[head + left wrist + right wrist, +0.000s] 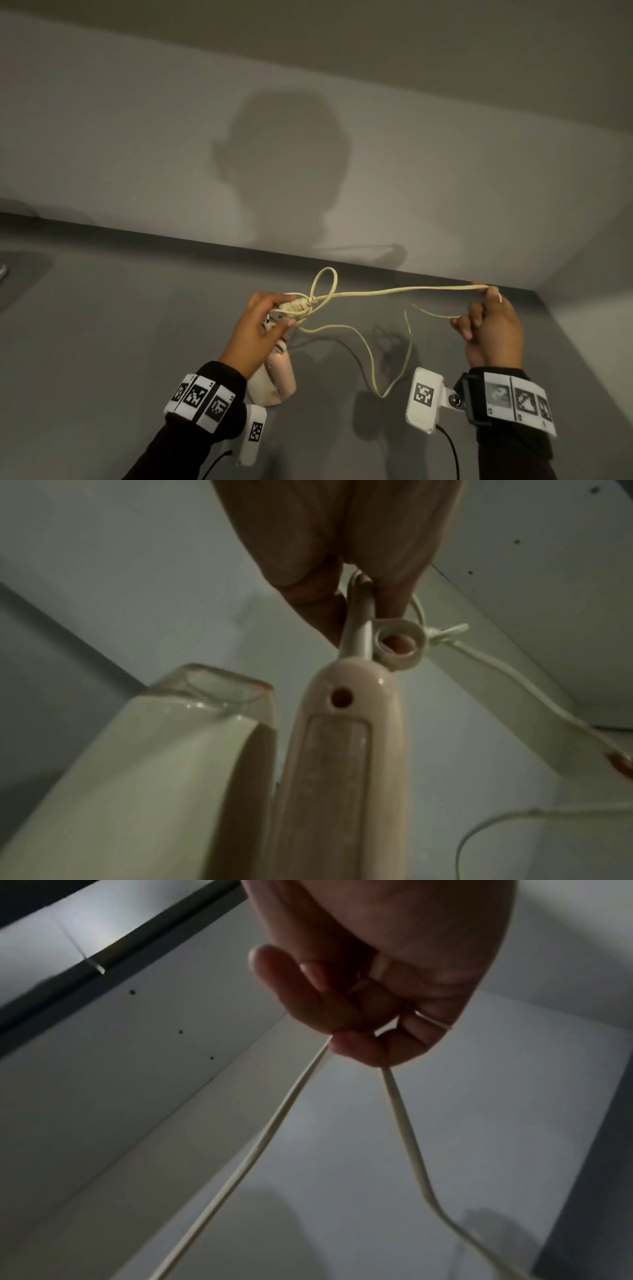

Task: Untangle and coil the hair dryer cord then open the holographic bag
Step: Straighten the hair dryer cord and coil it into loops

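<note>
Nearest you, the pink hair dryer [274, 377] hangs nose-down below your left hand [255, 330], clear of the grey tabletop [102, 342], so everything else is placed from it. Just above its handle end, your left hand's fingers curl around the strain relief and the first turns of the cream cord [394, 292], pinching the bundle where the small knot [310, 303] sits; the left wrist view shows the fingers closed on that stem. From the knot a small loop stands up and away from the dryer, and the cord's long run stretches level and nearly taut, well out to the right of the dryer, to your right hand [489, 329]. That hand pinches the cord between thumb and forefinger with the other fingers curled, and a slack length droops back under the taut run toward the dryer. Your hands are well apart, each clamped on the cord. The knot lies at your left hand, so the loosening probably falls there, with the right feeding slack. No holographic bag is in view.
</note>
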A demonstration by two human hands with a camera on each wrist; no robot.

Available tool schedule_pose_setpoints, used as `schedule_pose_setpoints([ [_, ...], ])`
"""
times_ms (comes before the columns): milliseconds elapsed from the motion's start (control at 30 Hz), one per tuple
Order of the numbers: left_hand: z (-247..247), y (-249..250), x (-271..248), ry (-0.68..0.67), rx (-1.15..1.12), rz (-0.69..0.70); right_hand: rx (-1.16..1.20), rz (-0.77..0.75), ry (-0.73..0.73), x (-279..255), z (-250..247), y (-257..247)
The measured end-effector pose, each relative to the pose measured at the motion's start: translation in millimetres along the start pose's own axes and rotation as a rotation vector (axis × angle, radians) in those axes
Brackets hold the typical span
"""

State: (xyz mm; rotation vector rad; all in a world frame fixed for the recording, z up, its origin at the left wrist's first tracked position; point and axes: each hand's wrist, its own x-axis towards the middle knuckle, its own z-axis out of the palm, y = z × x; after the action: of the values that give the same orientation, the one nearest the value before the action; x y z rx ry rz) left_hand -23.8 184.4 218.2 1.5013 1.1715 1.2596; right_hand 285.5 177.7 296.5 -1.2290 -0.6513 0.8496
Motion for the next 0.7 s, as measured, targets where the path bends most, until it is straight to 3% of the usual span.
schedule_pose_setpoints([
  [133,-3,-3,2,0.121,-0.079,-0.070,-0.040,0.033,0.043,1,-7,16],
  [267,4,-3,0,0.147,-0.084,-0.132,0.048,0.053,0.071,-3,-6,23],
  [500,-11,0,14,0.166,-0.092,-0.214,0.396,0.207,-0.009,7,-19,23],
  [633,-13,-2,14,0.128,-0.081,-0.249,0.717,0.312,0.116,6,-18,15],
  [700,-23,-3,15,0.152,-0.042,-0.242,0.869,0.258,0.179,9,-29,8],
])
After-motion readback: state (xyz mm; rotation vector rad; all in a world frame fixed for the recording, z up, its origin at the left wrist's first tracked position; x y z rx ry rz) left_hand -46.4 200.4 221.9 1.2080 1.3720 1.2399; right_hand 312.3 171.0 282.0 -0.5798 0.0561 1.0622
